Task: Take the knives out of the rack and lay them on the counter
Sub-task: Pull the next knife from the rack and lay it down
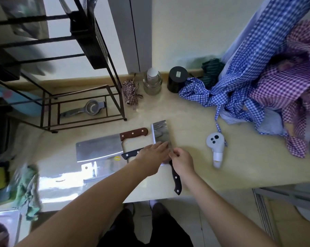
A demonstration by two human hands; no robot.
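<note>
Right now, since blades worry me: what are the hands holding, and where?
Both hands are on the black-handled cleaver on the counter: the right hand pinches where blade meets handle, and the left hand rests flat on the blade.

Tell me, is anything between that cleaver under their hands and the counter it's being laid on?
Nothing visible. The black-handled cleaver lies on bare counter, both hands on it: left hand on the blade, right hand at the handle.

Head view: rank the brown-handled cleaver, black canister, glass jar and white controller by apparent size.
1. Brown-handled cleaver, clearly largest.
2. White controller and black canister: look alike, unranked.
3. Glass jar, smallest, though farther away.
</note>
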